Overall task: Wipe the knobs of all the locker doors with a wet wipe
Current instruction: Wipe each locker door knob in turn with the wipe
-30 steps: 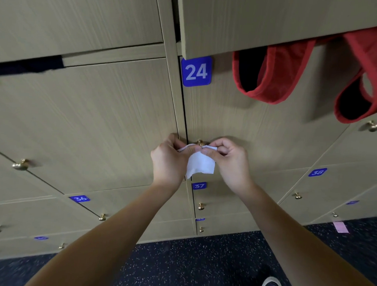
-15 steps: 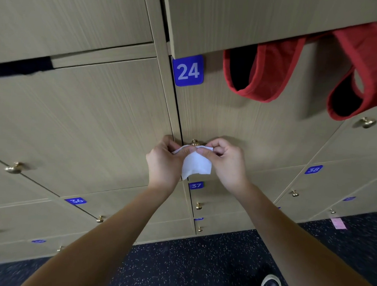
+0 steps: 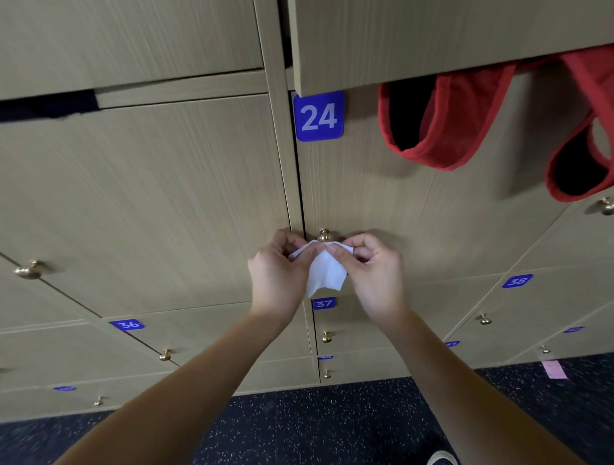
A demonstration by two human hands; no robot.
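The knob (image 3: 325,235) of the door marked with the blue plate 24 (image 3: 318,116) sat bare just above the grip, close to the door's left edge, with the wet wipe (image 3: 324,273) stretched directly under it. The left hand (image 3: 279,271) pinched the wipe's left upper corner between curled fingers and thumb, and the right hand (image 3: 372,269) pinched the right upper corner the same way, so the white sheet hung down between the two hands. Whether the wipe's top edge touched the knob could not be told. Below the grip lay the blue plate 37 (image 3: 324,304) and a smaller knob (image 3: 326,336) under it. Up and to the right of the grip a red cloth (image 3: 448,122) hung out from under an open door (image 3: 444,35). Far left of the hands another brass knob (image 3: 28,270) stood out, and below the arms ran dark speckled floor (image 3: 309,427).
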